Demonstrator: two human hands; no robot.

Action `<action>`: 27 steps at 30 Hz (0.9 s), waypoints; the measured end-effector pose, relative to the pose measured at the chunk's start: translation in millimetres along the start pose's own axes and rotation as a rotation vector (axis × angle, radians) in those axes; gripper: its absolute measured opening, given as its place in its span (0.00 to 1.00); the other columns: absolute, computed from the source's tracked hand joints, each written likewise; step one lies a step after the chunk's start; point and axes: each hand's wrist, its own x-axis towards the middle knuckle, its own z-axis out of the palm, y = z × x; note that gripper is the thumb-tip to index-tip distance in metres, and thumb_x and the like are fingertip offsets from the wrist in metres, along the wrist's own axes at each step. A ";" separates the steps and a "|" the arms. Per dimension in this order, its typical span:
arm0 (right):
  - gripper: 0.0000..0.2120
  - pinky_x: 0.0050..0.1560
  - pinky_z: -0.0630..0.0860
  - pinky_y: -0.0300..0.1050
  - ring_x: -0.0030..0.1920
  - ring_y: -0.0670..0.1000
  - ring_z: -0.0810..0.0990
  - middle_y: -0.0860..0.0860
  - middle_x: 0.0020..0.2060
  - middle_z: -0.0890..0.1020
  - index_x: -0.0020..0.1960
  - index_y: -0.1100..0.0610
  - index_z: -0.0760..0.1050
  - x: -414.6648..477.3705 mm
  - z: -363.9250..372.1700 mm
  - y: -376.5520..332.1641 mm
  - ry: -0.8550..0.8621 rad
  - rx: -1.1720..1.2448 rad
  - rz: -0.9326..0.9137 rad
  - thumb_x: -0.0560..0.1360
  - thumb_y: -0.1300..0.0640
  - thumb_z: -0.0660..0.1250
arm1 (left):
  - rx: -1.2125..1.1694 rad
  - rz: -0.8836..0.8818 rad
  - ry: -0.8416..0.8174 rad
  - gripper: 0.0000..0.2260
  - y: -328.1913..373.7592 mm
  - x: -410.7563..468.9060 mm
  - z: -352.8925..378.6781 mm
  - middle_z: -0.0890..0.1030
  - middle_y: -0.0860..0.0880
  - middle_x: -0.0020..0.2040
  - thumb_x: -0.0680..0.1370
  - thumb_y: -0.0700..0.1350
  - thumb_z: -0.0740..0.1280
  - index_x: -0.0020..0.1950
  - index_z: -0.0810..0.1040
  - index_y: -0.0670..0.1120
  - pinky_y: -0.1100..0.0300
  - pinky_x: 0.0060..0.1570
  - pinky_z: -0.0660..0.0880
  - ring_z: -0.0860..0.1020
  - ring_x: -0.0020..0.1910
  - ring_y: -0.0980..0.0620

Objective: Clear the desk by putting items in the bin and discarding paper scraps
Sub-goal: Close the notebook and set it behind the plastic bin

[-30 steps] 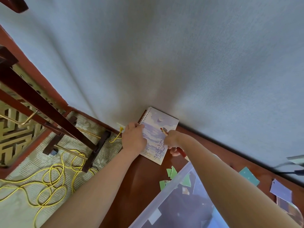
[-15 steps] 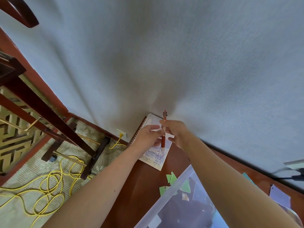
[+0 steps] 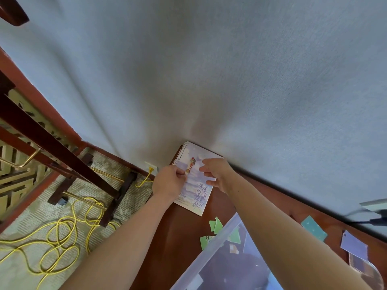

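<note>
The left hand (image 3: 168, 183) pinches a red pen (image 3: 191, 165) above the spiral notebook (image 3: 195, 193) at the counter's far edge. The right hand (image 3: 217, 174) hovers beside it, fingers spread and empty. Green paper scraps (image 3: 215, 225) lie outside the clear bin (image 3: 211, 258), as do the cards (image 3: 313, 228) further right, so most of the clearing appears left.

Wall (image 3: 230, 70): pale blue-grey, finely textured, softly lit — fills 10 to 3 o'clock.
Skirting (image 3: 27, 86): red-brown strip at 9 o'clock.
Floor (image 3: 21, 231): woven beige carpet at 8 o'clock, with a yellow cable (image 3: 62, 222) looped on it.
Furniture: dark wooden frame (image 3: 52, 143) at 9 o'clock; red-brown desk (image 3: 178, 237) at 6 o'clock.
</note>
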 end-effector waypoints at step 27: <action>0.15 0.43 0.76 0.42 0.47 0.50 0.78 0.57 0.56 0.81 0.61 0.58 0.75 -34.0 -7.6 -6.4 0.066 -0.007 -0.331 0.77 0.67 0.62 | -0.252 0.101 0.000 0.09 27.0 -25.7 -17.7 0.78 0.54 0.46 0.79 0.46 0.66 0.58 0.78 0.48 0.59 0.46 0.75 0.79 0.45 0.53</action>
